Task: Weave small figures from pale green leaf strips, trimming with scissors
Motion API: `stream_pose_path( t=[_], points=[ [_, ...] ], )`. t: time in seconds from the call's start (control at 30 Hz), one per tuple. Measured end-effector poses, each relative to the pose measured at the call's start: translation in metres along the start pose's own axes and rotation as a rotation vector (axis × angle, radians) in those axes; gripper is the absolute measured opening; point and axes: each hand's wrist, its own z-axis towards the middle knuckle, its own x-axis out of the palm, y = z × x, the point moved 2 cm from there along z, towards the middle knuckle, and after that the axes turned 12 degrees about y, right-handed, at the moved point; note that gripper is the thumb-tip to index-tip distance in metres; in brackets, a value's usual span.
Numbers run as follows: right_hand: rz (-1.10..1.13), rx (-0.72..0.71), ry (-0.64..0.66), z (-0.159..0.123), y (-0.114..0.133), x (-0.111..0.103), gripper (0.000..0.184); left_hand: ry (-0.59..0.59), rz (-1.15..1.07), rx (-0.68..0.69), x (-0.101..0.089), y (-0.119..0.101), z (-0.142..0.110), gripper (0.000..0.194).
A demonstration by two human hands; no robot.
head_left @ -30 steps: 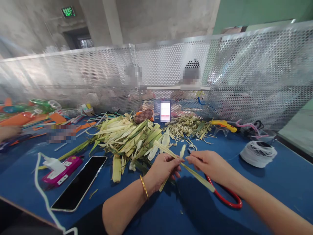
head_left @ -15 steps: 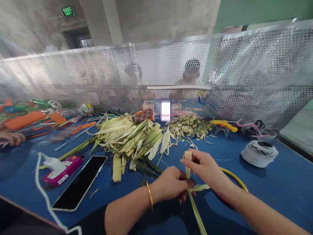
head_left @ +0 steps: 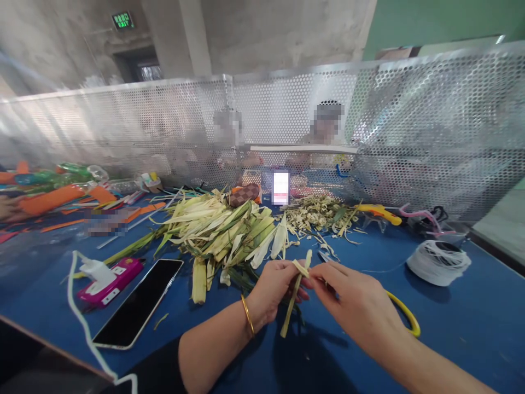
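Between my two hands is a pale corn husk strip [head_left: 290,307], folded so that its pieces cross at the fingertips, with one tail hanging down. My left hand [head_left: 275,287], a gold bangle on its wrist, is closed on the strip near the crossing. My right hand [head_left: 348,287] pinches it from the right side; some of its fingertips are hidden. Just beyond the hands lies a heap of corn husks [head_left: 221,230], green and cream. To its right is a pile of husk scraps [head_left: 322,213].
A phone [head_left: 139,303] and a magenta power strip [head_left: 110,282] with a white cable lie at left. At right are a spool of white string [head_left: 438,262], a yellow hot glue gun [head_left: 379,213] and a yellow ring [head_left: 404,312]. A perforated metal screen [head_left: 184,120] closes off the back.
The husk strip has gone from upright with a long tail to a crossed fold. My right hand has come down beside my left, its fingers now at the crossing.
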Motion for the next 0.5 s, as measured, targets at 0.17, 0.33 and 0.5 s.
stream_pose_path(
  t=[0.17,0.33,0.5],
  points=[
    [-0.075,-0.020,-0.179,-0.001,0.001,0.006,0.029,0.078,-0.176,0.001,0.002,-0.004,0.000,0.015],
    [-0.199,-0.035,-0.223,0.002,-0.002,0.013,0.032,0.113,-0.247,0.029,0.005,-0.013,-0.005,0.013],
    [-0.167,-0.073,-0.154,0.001,0.002,0.015,0.026,0.056,-0.246,0.039,0.002,-0.008,-0.003,0.020]
  ],
)
